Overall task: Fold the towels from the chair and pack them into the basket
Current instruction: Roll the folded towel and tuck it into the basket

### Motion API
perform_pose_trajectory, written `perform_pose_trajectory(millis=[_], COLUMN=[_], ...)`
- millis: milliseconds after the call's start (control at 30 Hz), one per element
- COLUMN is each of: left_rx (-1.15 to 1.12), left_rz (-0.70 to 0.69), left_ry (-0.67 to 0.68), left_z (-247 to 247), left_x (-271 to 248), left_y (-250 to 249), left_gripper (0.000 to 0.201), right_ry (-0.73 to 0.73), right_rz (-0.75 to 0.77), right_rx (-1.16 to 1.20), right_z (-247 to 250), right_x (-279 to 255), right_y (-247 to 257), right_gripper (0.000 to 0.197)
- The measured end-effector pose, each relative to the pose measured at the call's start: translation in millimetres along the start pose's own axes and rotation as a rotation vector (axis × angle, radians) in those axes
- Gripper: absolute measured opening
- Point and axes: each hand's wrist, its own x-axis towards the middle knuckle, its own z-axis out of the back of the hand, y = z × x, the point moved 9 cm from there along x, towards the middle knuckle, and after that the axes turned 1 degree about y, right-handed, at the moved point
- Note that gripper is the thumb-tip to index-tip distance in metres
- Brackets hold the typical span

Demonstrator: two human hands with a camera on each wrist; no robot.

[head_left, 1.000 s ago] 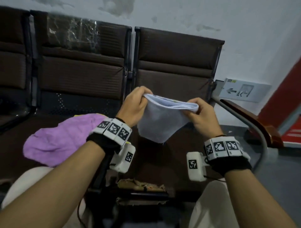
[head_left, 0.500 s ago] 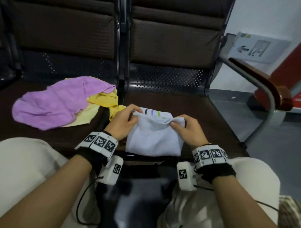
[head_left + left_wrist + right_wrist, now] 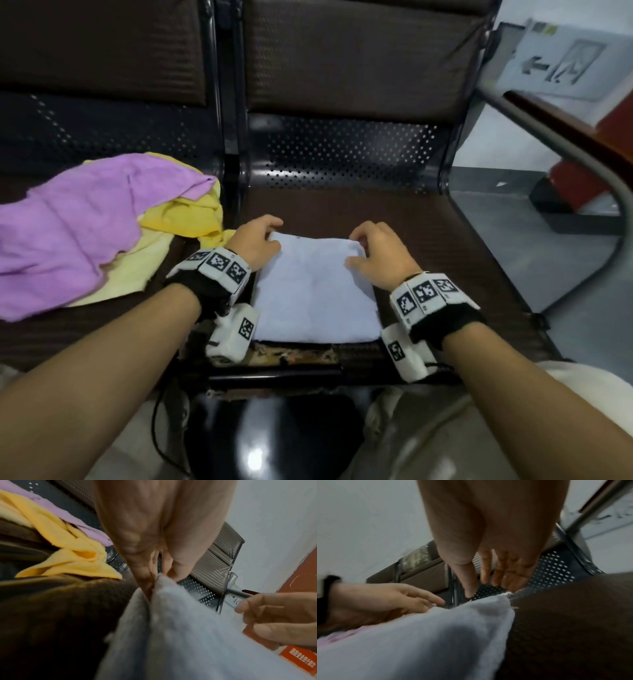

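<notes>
A white towel [image 3: 315, 291] lies folded flat on the brown chair seat [image 3: 428, 240], its near edge at the seat's front. My left hand [image 3: 275, 234] is at the towel's far left corner, and in the left wrist view my left hand [image 3: 159, 574] pinches that corner of the white towel [image 3: 188, 635] between thumb and fingers. At the far right corner my right hand [image 3: 352, 250] hovers; the right wrist view shows my right hand [image 3: 481, 588] with straight, spread fingers just above the white towel [image 3: 436, 635], holding nothing. No basket is in view.
A purple towel [image 3: 68, 233] lies crumpled over a yellow towel [image 3: 185, 216] on the seat to the left. A metal armrest [image 3: 582, 164] curves along the right side. A glossy black object [image 3: 274, 438] sits below the seat's front edge, between my knees.
Both hands brought the white towel down from the air and laid it flat on the seat. My right hand's fingers have let go of their corner.
</notes>
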Motion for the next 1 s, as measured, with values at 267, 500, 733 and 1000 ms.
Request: perform_pose_trajectory(millis=[267, 500, 733, 1000], left_rx=[0.075, 0.487, 0.351, 0.167], left_rz=[-0.379, -0.373, -0.308, -0.244], left_ry=[0.028, 0.288, 0.172, 0.166], left_z=[-12.2, -37.7, -22.6, -4.7], left_x=[-73.9, -112.7, -135.4, -128.4], left_y=[-36.7, -34.5, -47.0, -48.6], left_gripper=[0.019, 0.047, 0.015, 0.012], right_ry=[0.508, 0.219, 0.243, 0.14], right_rz=[0.272, 0.29, 0.294, 0.188], right_rx=[-0.345, -0.172, -0.149, 0.103], right_z=[-49.1, -13.9, -20.2, 0.7], right_x=[-72.0, -71.4, -109.4, -101.3], right_y=[19.7, 39.4, 24.9, 17.2], right_gripper=[0.064, 0.018, 0.046, 0.024])
